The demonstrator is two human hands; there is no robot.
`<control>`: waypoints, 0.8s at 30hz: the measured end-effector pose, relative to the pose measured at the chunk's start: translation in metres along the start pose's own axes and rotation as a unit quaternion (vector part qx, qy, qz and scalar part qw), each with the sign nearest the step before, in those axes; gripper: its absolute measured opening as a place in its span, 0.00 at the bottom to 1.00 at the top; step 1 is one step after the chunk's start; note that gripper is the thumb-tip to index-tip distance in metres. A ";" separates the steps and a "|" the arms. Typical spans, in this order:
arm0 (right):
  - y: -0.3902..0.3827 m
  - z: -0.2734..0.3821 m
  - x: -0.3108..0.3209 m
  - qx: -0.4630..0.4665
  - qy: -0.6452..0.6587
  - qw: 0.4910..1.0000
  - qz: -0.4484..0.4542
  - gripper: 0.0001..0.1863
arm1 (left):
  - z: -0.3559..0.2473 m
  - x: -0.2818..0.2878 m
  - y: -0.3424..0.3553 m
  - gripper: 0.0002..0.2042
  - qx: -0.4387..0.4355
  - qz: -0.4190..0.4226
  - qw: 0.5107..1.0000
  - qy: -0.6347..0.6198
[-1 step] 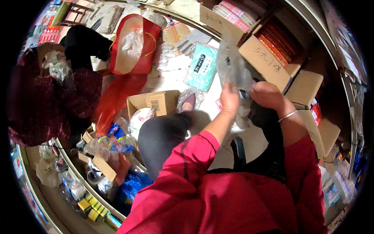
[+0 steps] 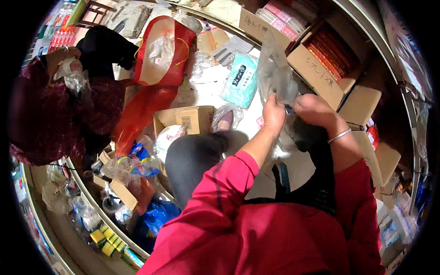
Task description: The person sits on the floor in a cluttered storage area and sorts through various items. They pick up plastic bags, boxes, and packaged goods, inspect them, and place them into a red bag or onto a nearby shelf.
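Observation:
A clear, greyish plastic bag (image 2: pixel 273 62) hangs between my hands, its upper part spread out above them and its lower part trailing below. My left hand (image 2: pixel 274 112) is closed on the bag with the thumb on top. Close by on the right, my right hand (image 2: pixel 314 109) has its fingers curled in at the bag's edge, and a bracelet circles that wrist. Something small and dark shows between the two hands, too small to name. Just left of the bag, a turquoise plastic-wrapped package (image 2: pixel 240 80) lies on the floor.
Open cardboard boxes (image 2: pixel 316 73) with red packets stand at the right. Left of my knee are a small carton (image 2: pixel 201 120) and a large red bag (image 2: pixel 176 59). A person in dark plaid (image 2: pixel 46 114) is at far left. A shelf of yellow sponges (image 2: pixel 108 240) and plastic bags lies lower left.
The plastic bag is less blurred and its upper part looks more spread. My left hand has shifted slightly, and the whole view has moved a little.

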State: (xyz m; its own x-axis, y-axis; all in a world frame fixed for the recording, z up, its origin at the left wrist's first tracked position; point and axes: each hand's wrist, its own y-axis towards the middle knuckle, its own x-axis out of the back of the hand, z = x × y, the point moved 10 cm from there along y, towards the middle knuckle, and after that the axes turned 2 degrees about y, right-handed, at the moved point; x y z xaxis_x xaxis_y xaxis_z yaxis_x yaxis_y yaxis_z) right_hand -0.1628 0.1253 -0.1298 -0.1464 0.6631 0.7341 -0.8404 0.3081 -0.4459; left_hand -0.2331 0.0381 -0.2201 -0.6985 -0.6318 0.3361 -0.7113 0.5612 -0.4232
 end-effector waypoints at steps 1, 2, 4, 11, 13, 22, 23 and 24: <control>0.000 0.007 0.006 0.005 0.039 0.999 -0.003 0.17 | -0.018 0.006 -0.002 0.09 -0.018 0.020 0.999 0.024; -0.001 0.012 0.015 -0.032 0.012 0.999 -0.019 0.17 | -0.022 0.015 -0.002 0.09 -0.029 0.003 0.999 0.023; -0.003 0.028 0.029 -0.023 -0.018 0.999 -0.031 0.18 | -0.028 0.032 -0.006 0.09 -0.049 -0.029 0.998 0.021; 0.003 0.044 0.035 0.035 0.137 0.986 -0.089 0.26 | -0.085 0.076 -0.029 0.11 -0.132 -0.034 0.991 -0.002; 0.000 0.037 0.049 0.035 0.166 0.979 -0.117 0.27 | -0.092 0.092 -0.024 0.13 -0.068 0.001 0.994 -0.089; -0.023 0.049 0.087 0.031 0.071 0.972 -0.220 0.19 | -0.103 0.140 0.004 0.12 -0.007 0.019 0.979 -0.204; -0.016 0.065 0.081 0.068 0.086 0.971 -0.212 0.18 | -0.103 0.135 0.002 0.12 -0.017 0.026 0.979 -0.201; -0.011 0.076 0.072 0.079 0.081 0.972 -0.206 0.16 | -0.104 0.122 -0.002 0.11 -0.018 0.048 0.980 -0.190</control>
State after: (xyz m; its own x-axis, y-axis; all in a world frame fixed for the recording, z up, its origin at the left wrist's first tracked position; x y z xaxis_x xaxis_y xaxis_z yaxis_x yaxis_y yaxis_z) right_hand -0.2035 0.1182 -0.0333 0.2933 0.6085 0.7374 -0.8816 0.4705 -0.0376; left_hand -0.3254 0.0159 -0.0907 -0.6878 -0.7245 -0.0445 -0.6506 0.6424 -0.4050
